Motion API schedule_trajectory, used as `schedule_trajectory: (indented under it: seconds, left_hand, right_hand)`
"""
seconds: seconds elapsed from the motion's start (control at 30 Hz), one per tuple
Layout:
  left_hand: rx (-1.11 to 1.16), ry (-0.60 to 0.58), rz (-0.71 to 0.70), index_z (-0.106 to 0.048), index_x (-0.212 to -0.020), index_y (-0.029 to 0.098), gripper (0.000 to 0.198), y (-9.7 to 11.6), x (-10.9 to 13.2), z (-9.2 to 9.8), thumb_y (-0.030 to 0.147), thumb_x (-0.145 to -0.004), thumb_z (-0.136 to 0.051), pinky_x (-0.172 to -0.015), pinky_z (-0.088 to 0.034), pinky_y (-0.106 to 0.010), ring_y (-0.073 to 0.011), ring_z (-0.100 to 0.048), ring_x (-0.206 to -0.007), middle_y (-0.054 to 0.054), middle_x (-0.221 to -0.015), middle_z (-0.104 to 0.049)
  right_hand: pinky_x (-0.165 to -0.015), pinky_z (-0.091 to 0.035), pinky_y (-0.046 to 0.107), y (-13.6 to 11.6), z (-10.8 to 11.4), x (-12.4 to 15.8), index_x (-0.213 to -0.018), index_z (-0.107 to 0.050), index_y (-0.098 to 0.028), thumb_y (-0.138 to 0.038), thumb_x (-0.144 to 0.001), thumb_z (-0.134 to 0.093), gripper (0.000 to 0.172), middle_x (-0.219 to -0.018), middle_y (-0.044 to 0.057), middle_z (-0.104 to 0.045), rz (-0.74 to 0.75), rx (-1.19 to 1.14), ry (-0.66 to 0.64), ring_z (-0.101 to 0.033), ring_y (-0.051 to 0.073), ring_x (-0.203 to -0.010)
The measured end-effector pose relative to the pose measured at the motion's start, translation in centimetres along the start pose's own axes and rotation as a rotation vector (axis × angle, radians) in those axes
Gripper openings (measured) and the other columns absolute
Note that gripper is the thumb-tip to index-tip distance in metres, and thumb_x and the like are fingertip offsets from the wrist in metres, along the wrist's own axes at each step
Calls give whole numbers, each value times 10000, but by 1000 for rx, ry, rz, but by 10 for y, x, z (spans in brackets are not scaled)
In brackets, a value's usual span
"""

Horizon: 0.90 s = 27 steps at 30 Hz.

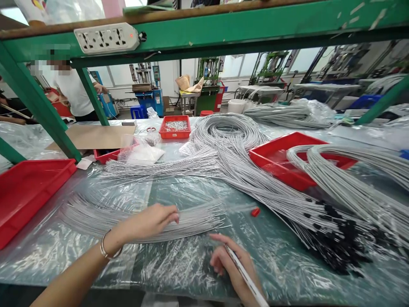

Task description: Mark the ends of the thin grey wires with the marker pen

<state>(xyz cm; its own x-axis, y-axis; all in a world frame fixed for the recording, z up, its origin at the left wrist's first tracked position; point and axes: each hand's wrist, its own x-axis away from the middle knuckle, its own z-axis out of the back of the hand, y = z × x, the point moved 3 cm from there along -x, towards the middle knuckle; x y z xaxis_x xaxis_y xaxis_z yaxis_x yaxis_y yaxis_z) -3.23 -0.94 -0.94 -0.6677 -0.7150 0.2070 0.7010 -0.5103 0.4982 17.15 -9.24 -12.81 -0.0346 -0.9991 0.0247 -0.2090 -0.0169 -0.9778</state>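
My left hand point(156, 219), with a bracelet at the wrist, is over a spread bundle of thin grey cables point(194, 221) on the plastic-covered table. Its fingers are curled together; whatever may be between them is hidden. My right hand point(234, 260) is nearer the front edge, just right of the bundle's cut ends. A slim, whitish stick-like tool point(244, 273) lies across its palm, held by curled fingers while the index finger points left. A small red piece point(255, 212) lies beyond my right hand.
Longer grey cables with black connectors point(341, 234) stretch along the right, running from a large coil point(226, 128). Red trays stand at left point(38, 179) and right point(287, 177). A small red tray point(175, 128) holds metal parts. A green frame point(223, 27) crosses above; a person stands beyond.
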Motion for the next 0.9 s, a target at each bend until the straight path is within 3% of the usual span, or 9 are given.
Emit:
schedule_trajectory:
  seconds: [0.07,0.17,0.3,0.37,0.43,0.53,0.6,0.8,0.9]
  left_hand:
    - [-51,-87,-47,-549,-873,190,359,16,7,-12,381,-983,-266,-621,-362,-252,-165,-546,-701,-20,-747,-580]
    - [-61,-213,-89,-542,-840,187,337,31,11,-32,416,-963,-329,-567,-333,-249,-169,-530,-670,-17,-698,-556]
    - [115,-186,-150,-564,-927,196,340,49,6,-44,420,-974,-312,-622,-363,-233,-154,-541,-727,-19,-809,-588]
    - [157,-149,-161,-568,-917,196,376,56,4,-42,414,-986,-269,-654,-367,-232,-151,-536,-739,-15,-798,-578]
    - [148,-157,-146,-549,-873,192,390,58,5,-38,424,-986,-257,-631,-356,-232,-144,-512,-693,-4,-727,-543]
    - [121,-208,-144,-522,-841,194,370,56,9,-35,420,-983,-265,-583,-331,-230,-131,-479,-629,11,-671,-504]
    - [106,-233,-156,-524,-847,195,359,56,10,-36,412,-983,-271,-571,-325,-231,-126,-474,-606,14,-658,-502]
    - [123,-162,-210,-507,-809,189,358,72,2,-45,389,-989,-271,-574,-324,-220,-119,-494,-601,22,-653,-517]
    - [119,-123,-234,-515,-805,185,358,79,-1,-47,377,-991,-278,-570,-314,-223,-118,-497,-600,21,-661,-535]
  right_hand:
    - [-371,-380,223,-7,-8,-6,-1008,-612,-165,-602,-722,-631,522,-528,0,-612,36,-102,-11,-479,122,-379]
    - [-391,-362,212,-15,-21,-7,-748,-576,-195,-565,-814,-548,376,-435,-44,-510,27,-141,72,-433,104,-367]
    - [-433,-390,223,-22,-28,0,-689,-563,-204,-495,-883,-480,360,-425,-55,-459,102,0,-27,-440,107,-394]
    - [-457,-423,236,-29,-15,2,-781,-616,-202,-480,-854,-537,298,-479,-39,-521,203,85,-35,-500,123,-440]
    - [-506,-474,256,-43,12,4,-986,-633,-210,-479,-777,-638,340,-639,4,-644,348,118,82,-603,159,-568]
    - [-727,-545,354,-73,51,7,-1122,-589,-221,-445,-816,-596,378,-854,60,-726,548,-1,318,-683,221,-817]
    - [-858,-514,427,-91,58,10,-1141,-581,-208,-412,-837,-576,366,-949,88,-727,606,2,334,-671,256,-947]
    - [-1083,-299,508,-94,5,19,-1206,-551,-240,-417,-876,-556,374,-1137,99,-682,466,197,31,-604,265,-1112]
    - [-1025,-383,490,-86,1,17,-1220,-541,-240,-431,-889,-525,382,-1113,103,-693,484,142,16,-617,264,-1090]
